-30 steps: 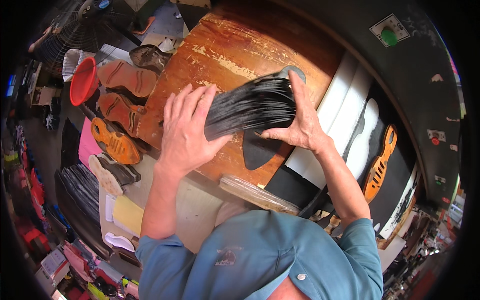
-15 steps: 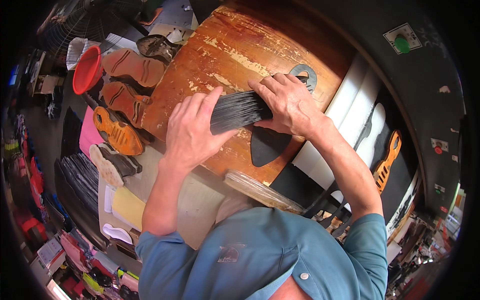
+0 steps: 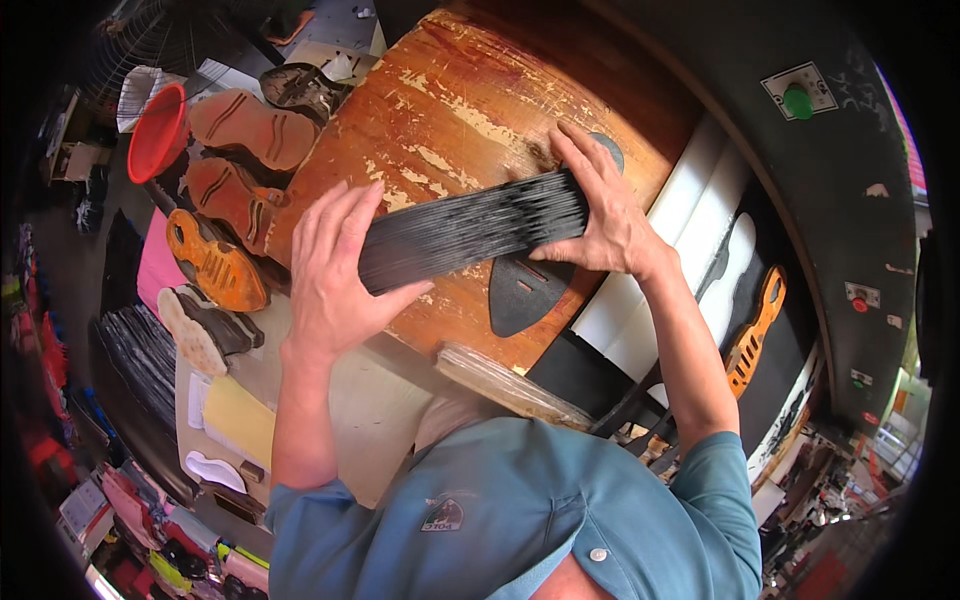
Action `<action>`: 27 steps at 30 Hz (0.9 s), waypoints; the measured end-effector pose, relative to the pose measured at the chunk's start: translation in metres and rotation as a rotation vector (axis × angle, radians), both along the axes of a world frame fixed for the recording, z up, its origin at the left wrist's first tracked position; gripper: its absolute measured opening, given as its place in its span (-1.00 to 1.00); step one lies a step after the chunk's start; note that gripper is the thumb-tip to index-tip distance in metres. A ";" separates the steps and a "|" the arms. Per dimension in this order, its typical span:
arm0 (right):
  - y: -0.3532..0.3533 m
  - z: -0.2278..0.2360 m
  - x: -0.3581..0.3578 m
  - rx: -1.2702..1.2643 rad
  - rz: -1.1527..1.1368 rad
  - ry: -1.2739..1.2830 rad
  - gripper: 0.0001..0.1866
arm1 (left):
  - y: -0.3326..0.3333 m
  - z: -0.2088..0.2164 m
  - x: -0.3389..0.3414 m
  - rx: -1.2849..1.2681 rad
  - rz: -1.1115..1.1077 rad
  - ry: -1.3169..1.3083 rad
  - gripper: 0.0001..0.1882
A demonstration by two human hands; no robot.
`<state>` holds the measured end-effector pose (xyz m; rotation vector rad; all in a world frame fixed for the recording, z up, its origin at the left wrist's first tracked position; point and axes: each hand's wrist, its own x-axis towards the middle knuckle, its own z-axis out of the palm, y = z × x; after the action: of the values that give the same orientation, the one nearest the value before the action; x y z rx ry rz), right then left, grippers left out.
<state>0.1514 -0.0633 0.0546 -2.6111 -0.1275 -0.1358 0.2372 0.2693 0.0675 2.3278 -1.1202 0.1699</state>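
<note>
1 black stack [image 3: 475,230] — between left hand [image 3: 335,268], right hand [image 3: 612,218]

You hold a stack of thin black sheets [image 3: 470,230] at its two ends, between your left hand [image 3: 335,270] and your right hand [image 3: 612,215]. It is long and band-like, its many layers showing as fine, close lines along its length, greyish toward your left and blacker, with dark patches, toward your right. It slants over the wooden board [image 3: 440,95], its right end farther from you.
</note>
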 end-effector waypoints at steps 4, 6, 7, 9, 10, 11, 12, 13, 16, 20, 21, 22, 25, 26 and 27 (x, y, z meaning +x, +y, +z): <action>-0.005 -0.016 -0.003 0.109 0.073 -0.087 0.42 | -0.006 0.007 0.000 0.044 -0.037 -0.083 0.24; -0.002 -0.018 -0.005 0.130 0.102 -0.081 0.43 | -0.010 0.009 0.001 0.040 -0.032 -0.049 0.25; -0.001 -0.019 -0.006 0.162 0.111 -0.108 0.44 | -0.012 0.008 0.000 0.032 -0.025 0.001 0.22; -0.004 -0.017 -0.007 0.119 0.073 0.036 0.42 | -0.014 0.005 0.001 0.050 -0.003 0.078 0.14; -0.006 -0.016 -0.007 0.110 0.068 0.079 0.41 | -0.015 0.004 0.001 0.078 0.013 0.102 0.08; -0.012 -0.014 -0.006 0.117 0.140 0.046 0.34 | -0.015 0.002 0.002 0.101 0.033 0.131 0.03; -0.019 -0.011 -0.005 0.270 0.082 0.125 0.27 | -0.015 0.001 0.002 0.048 0.031 0.110 -0.02; -0.027 -0.009 -0.004 0.431 0.066 0.143 0.20 | -0.014 0.000 0.002 -0.007 0.030 0.097 -0.08; -0.049 -0.001 -0.003 0.721 -0.288 0.180 -0.10 | -0.011 -0.001 -0.001 -0.127 0.120 0.125 -0.16; -0.052 -0.002 -0.006 -0.077 0.040 0.122 -0.13 | -0.009 0.001 0.000 -0.113 0.278 0.157 -0.19; -0.048 -0.003 -0.007 -0.171 0.181 0.070 -0.12 | -0.010 0.001 0.000 -0.093 0.291 0.160 -0.19; -0.043 -0.006 -0.007 -0.208 0.280 0.116 -0.05 | -0.010 0.001 0.001 -0.094 0.307 0.169 -0.19; -0.035 -0.005 -0.002 -0.200 0.335 0.170 -0.16 | -0.013 0.003 0.002 -0.083 0.331 0.189 -0.20; -0.033 -0.003 0.001 -0.228 0.354 0.179 -0.22 | -0.013 0.003 0.001 -0.080 0.325 0.187 -0.20; -0.032 0.001 0.004 -0.248 0.370 0.154 -0.27 | -0.014 0.003 0.000 -0.078 0.323 0.189 -0.20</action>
<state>0.1554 -0.0952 0.0551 -2.7751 -0.6007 0.2245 0.2373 0.2557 0.0707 2.3835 -0.6325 0.1059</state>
